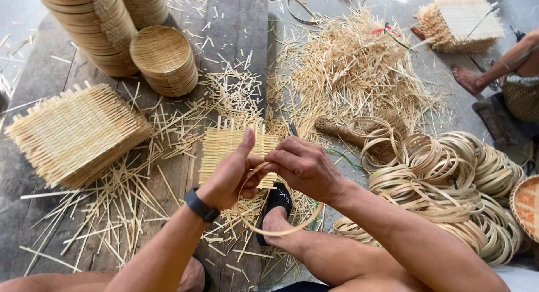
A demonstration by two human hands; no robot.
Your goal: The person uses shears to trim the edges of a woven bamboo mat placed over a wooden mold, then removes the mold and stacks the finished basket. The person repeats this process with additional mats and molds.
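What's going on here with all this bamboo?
A person sitting on the floor holds a thin bamboo hoop in both hands, left hand and right hand pinching it over a small woven mat. A stack of woven mats lies to the left, finished baskets beyond, and a heap of hoops to the right.

A square woven bamboo mat lay on the plank floor at the centre, beneath a thin bent bamboo hoop. A stack of woven bamboo mats sat to its left, with stacked round woven baskets farther off. A heap of coiled bamboo hoops lay to the right, and a pile of loose bamboo splints lay beyond.
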